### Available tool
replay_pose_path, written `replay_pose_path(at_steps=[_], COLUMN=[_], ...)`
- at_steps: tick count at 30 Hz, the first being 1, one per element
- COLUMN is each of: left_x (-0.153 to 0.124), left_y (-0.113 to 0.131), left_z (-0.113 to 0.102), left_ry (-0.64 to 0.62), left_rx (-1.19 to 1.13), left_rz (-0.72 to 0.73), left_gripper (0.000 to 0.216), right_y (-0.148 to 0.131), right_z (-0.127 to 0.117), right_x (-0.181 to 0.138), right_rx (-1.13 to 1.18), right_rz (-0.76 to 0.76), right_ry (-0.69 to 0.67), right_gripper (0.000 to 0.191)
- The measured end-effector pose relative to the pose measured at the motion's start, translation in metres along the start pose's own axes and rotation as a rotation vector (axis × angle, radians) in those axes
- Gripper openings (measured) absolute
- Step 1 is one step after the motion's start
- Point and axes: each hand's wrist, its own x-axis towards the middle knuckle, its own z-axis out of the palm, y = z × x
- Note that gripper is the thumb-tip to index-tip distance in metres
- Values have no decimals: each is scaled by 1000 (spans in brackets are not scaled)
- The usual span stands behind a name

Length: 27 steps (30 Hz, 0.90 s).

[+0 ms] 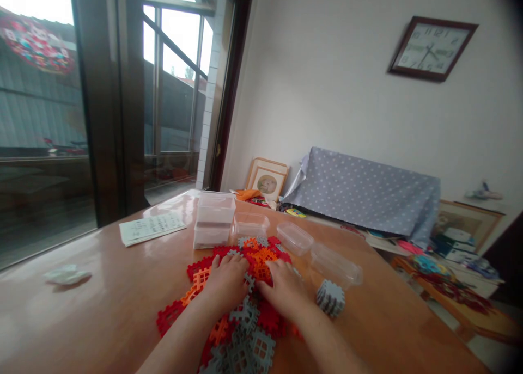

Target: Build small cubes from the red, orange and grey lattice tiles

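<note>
A heap of flat interlocking plastic tiles point(241, 303), red, orange and grey, is spread on the wooden table point(102, 308) in front of me. My left hand point(226, 281) lies palm down on the heap with its fingers stretched toward the red tiles. Palm down on the tiles beside it is my right hand point(286, 289), fingers extended and touching orange pieces. Neither hand visibly grips anything. A small stack of grey tiles point(330, 298) stands upright just right of my right hand.
Clear plastic boxes sit behind the heap: a stacked pair point(214, 219), one point(250, 224), one point(295, 237) and one point(335, 265). A printed sheet point(151, 227) and a crumpled tissue point(67, 275) lie at left. Big window at left; clutter and a dotted cover point(363, 191) behind.
</note>
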Motion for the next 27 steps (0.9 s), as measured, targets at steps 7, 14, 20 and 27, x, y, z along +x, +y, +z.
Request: replay_pose_path(at_steps=[7,14,20,27], left_x=[1,4,11,3], left_y=[-5,-4,16,47], left_z=[7,5,7,16], left_ry=[19,86,261,-158], left_rx=[-1,-74,-647,-1282], left_rz=[2,-4,45,33], left_gripper=[29,30,22,20], right_y=[-3,3,9,13], right_z=[18,14,-4,-22], right_x=[13,13,-14,-65], right_rx=[70,346,1002,1230], right_rz=[-13,9,54,162], right_ry=[23,112,60,12], right_gripper=[19,30,44,50])
